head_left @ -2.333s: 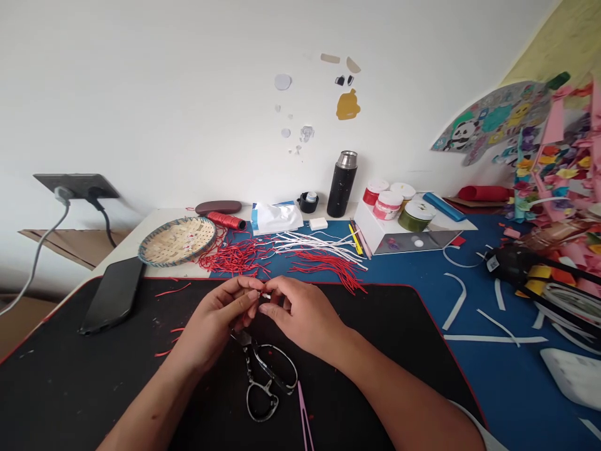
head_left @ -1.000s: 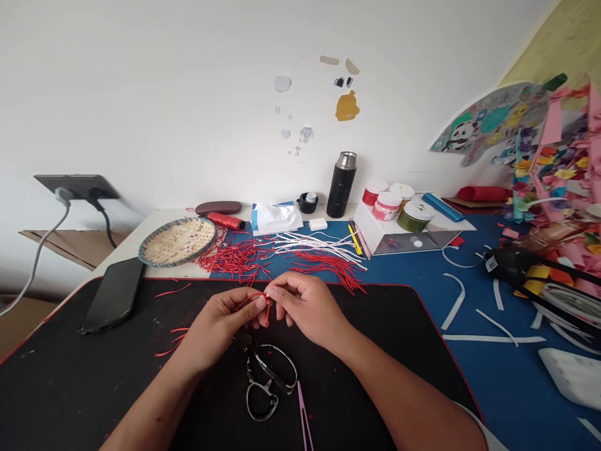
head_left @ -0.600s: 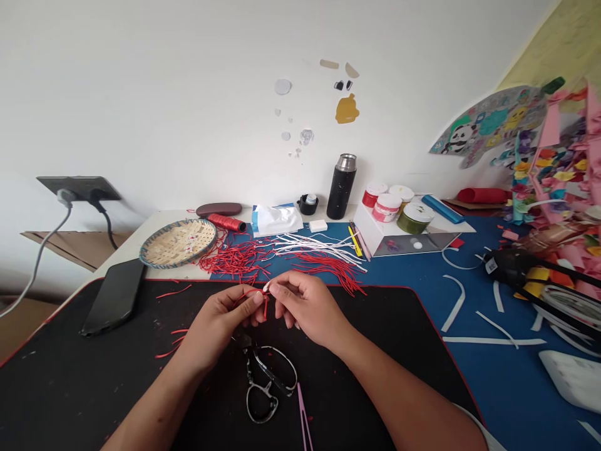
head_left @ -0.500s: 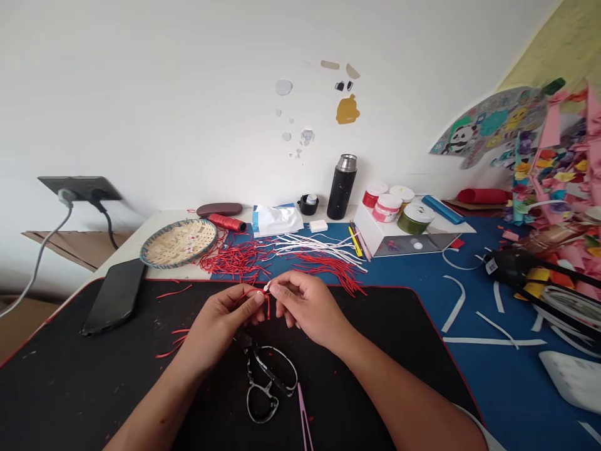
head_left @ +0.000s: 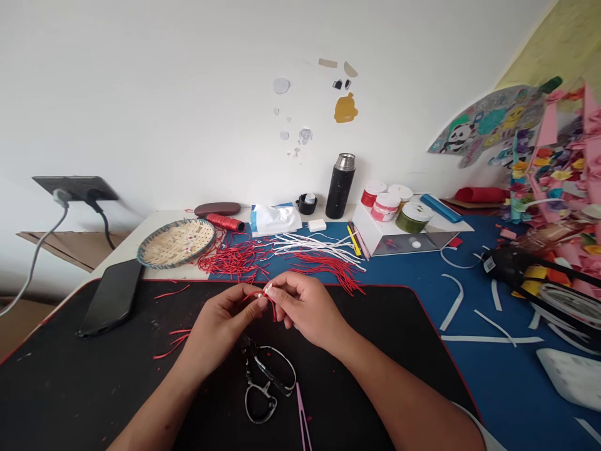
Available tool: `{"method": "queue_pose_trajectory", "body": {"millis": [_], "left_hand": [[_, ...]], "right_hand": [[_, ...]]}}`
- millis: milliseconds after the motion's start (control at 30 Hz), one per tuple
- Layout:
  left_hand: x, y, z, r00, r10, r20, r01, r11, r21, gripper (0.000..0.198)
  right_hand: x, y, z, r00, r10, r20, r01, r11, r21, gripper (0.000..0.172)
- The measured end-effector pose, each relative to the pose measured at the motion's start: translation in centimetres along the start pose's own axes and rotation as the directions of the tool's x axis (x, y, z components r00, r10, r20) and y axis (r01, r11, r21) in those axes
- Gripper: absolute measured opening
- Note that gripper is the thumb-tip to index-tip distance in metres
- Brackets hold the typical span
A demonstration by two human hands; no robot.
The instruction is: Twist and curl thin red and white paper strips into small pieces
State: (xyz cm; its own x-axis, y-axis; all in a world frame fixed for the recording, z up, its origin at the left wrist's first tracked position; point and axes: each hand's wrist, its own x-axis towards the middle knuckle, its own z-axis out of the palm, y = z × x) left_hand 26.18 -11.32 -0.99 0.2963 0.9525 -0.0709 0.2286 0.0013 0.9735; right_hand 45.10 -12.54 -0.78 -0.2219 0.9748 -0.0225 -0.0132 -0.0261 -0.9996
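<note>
A short length of thin red cord was observed held in the air over the far part of the black desk mat, bent into a small loop with one end hanging down. A small white piece sat at the right of the loop; it was too small to identify. The left hand held the cord in a narrow pinch. The right hand was closed just as narrowly on the white piece and the adjoining cord, though the fingers hid the exact contact. The cord was judged light, soft and limp — best taken close to the loop, where it would not flop. The white piece looked liable to slip. Below the hands lay closed metal scissors, with a pink forked tool just to their right. Beyond the mat's far edge lay loose red strands and white paper strips — both within reach.
</note>
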Motion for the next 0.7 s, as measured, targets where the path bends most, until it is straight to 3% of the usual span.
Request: {"method": "queue_pose_trajectory", "body": {"millis": [233,700], "left_hand": [[-0.01,-0.34,0.29,0.995,0.057,-0.077,-0.069,0.985,-0.158,0.029],[-0.08,0.09,-0.06,0.992,0.052,-0.113,-0.069,0.986,-0.154,0.019]], "right_hand": [[-0.04,0.4,0.07,1.0,-0.011,0.002,0.011,0.999,-0.031,0.016],[-0.28,-0.35,0.09,1.0,-0.006,0.006,0.006,0.998,-0.069,0.015]]}}
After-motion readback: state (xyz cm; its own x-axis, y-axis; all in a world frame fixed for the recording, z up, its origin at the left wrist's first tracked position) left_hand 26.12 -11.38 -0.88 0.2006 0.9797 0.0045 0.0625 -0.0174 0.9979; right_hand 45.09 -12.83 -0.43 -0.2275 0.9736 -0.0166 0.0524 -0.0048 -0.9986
